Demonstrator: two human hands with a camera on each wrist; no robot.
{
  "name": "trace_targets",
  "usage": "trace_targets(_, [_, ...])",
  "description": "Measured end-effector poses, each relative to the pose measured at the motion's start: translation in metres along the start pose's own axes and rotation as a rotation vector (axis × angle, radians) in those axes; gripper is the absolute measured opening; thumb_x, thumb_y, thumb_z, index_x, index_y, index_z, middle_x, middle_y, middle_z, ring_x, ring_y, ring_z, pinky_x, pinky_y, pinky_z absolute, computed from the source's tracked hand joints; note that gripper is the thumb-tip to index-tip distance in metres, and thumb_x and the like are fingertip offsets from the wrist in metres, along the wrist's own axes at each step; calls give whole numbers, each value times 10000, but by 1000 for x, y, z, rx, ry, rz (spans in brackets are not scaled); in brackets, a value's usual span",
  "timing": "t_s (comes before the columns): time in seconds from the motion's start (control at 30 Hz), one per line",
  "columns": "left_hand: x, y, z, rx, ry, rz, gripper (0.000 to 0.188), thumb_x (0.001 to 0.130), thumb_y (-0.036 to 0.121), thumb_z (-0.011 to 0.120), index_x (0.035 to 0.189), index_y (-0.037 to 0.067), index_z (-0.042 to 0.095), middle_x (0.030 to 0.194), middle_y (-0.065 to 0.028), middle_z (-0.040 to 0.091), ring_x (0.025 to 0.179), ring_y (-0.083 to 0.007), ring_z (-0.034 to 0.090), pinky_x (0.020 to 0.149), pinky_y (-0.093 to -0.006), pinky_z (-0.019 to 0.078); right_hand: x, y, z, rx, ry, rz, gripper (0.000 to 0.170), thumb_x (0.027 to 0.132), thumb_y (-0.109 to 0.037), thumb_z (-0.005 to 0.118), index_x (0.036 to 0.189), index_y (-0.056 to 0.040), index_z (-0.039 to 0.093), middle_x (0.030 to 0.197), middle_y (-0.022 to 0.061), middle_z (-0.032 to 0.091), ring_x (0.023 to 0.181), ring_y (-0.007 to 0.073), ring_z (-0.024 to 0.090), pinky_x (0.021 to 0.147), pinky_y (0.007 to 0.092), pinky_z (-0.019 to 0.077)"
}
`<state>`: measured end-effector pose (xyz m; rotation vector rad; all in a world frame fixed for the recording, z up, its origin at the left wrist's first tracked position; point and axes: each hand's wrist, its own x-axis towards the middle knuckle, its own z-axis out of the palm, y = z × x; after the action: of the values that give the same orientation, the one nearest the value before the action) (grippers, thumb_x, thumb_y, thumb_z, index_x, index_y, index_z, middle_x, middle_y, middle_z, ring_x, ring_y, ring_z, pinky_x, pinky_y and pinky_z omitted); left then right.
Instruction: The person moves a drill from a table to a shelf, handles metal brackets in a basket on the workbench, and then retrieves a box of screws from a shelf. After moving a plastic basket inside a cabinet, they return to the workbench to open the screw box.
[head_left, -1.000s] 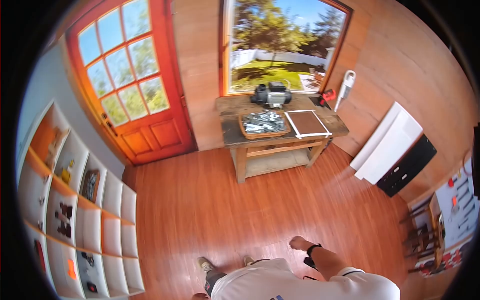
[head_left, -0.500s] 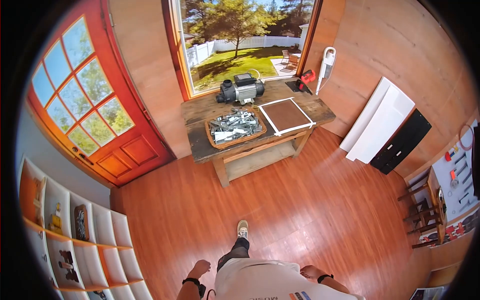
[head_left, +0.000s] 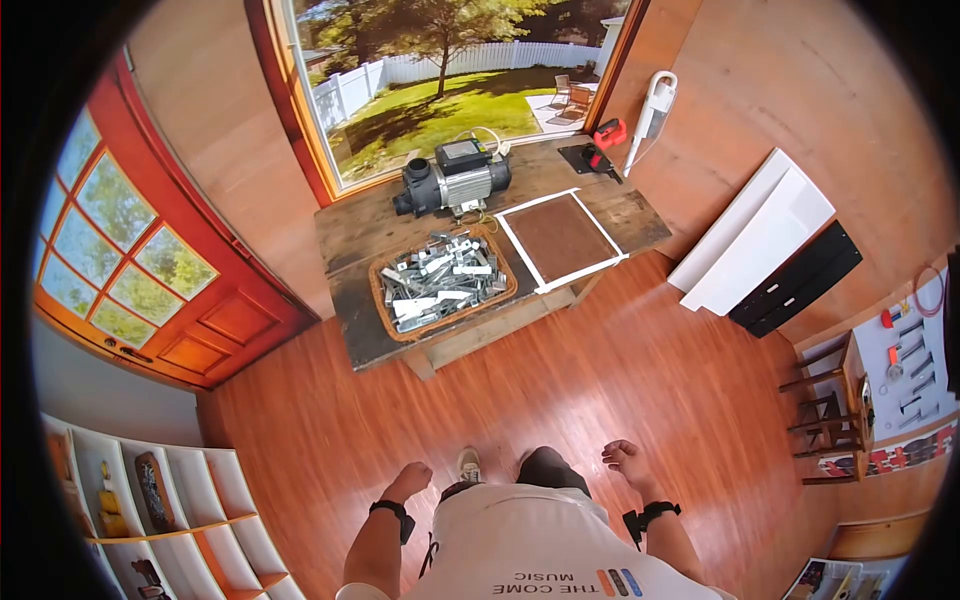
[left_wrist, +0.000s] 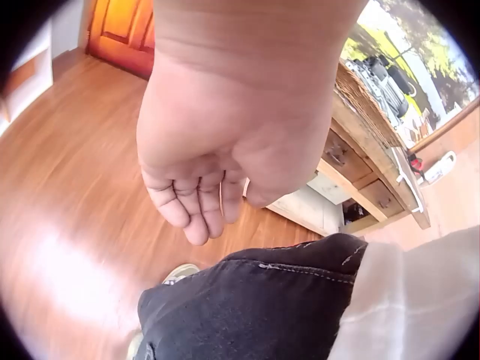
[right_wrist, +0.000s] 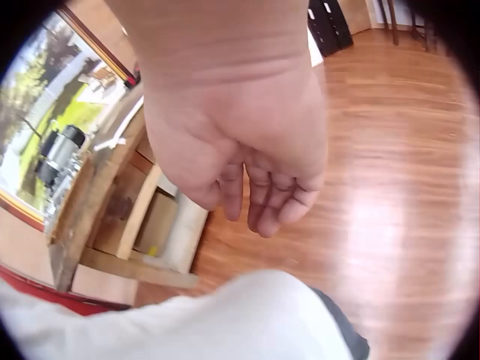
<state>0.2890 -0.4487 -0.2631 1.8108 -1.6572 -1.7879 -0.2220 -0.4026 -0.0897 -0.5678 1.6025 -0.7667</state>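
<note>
My left hand [head_left: 408, 482] hangs at my side with nothing in it, its fingers loosely curled in the left wrist view. My right hand [head_left: 628, 463] is also empty, fingers relaxed over the floor. Ahead of both hands stands a wooden workbench [head_left: 540, 170]. On its near left is a wicker basket [head_left: 378, 285] heaped with metal brackets [head_left: 440, 280]. Behind the basket sits a black and silver electric pump [head_left: 460, 180]. To the right of the basket lies a brown square [head_left: 560, 238] edged in white. A red tool [head_left: 608, 133] stands at the far right corner.
White shelving [head_left: 190, 480] is at the left, near an orange-red door [head_left: 220, 345]. White panels [head_left: 755, 235] and a black panel [head_left: 800, 280] lean on the right wall by a white stick vacuum [head_left: 655, 105]. Wooden chairs [head_left: 830, 425] stand at the right. Wooden floor [head_left: 560, 390] lies before the bench.
I have walked closer to the workbench, which now looks larger and lower in view. Both arms have swung, and both hands now show in front of my body, still empty.
</note>
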Motion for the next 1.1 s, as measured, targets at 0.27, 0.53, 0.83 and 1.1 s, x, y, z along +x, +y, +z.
trace_targets(0.27, [80,170,-35,222,311,249,198,828,155,521,875,-23,594,775,-186,607,740,-280,604,656,-365,475,134,180,-174,-469,-497,-97,156,879,-128,515,983,-35,584,869,70,630,780,155,602,640,275,487])
trace_targets(0.53, [108,348,-53,132,483,267,180,819,147,530,881,-10,594,808,-197,608,754,-336,595,661,-382,473,251,-9,-185,-430,-280,448,171,779,-9,559,943,7,608,850,95,641,747,177,624,607,273,507])
trace_targets(0.83, [138,424,-125,35,836,288,140,817,101,543,897,3,604,870,-187,610,759,-341,596,661,-391,485,364,-249,-92,-190,-171,86,147,866,-119,479,949,-25,556,806,74,606,684,141,574,580,253,460])
trace_targets(1.1, [253,442,-230,751,736,289,258,824,236,539,993,46,584,1092,-136,562,1038,-330,518,907,-475,385,368,-236,-84,-440,-302,193,199,885,-161,475,982,-18,575,858,78,622,752,165,601,657,278,486])
